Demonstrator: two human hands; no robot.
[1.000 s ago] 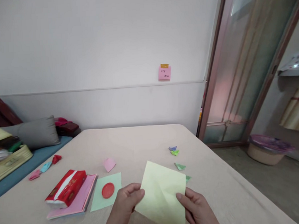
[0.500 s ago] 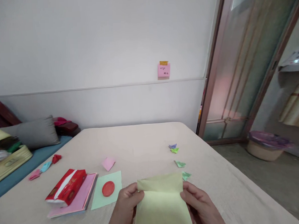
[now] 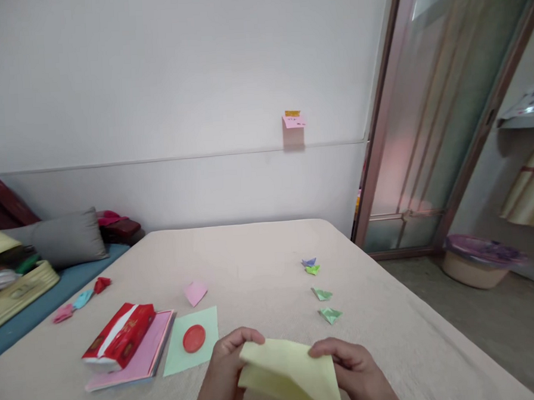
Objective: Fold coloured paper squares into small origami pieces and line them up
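Observation:
A pale yellow sheet of paper (image 3: 294,369) is held up between my two hands over the near edge of the table. Its upper part bends over toward me, with a gap showing below the flap at the left. My left hand (image 3: 228,363) pinches the left side, its fingers at the top left corner. On the right side, my right hand (image 3: 354,365) grips the paper with a finger laid over the top edge. Beyond my right hand lie small folded paper pieces: two light green ones (image 3: 330,315), a bright green one (image 3: 312,270) and a purple one (image 3: 309,262).
Left on the table (image 3: 243,249) are a red tissue pack (image 3: 119,336) on a pink paper stack (image 3: 145,364), a mint sheet (image 3: 181,359) under a red disc (image 3: 194,339), a pink paper piece (image 3: 195,292) and several folded pieces (image 3: 83,299). A pink note (image 3: 294,122) hangs on the wall.
The yellow paper's top flap has come down toward me, and my fingers have shifted onto its upper edge. The pink note on the wall has lifted outward.

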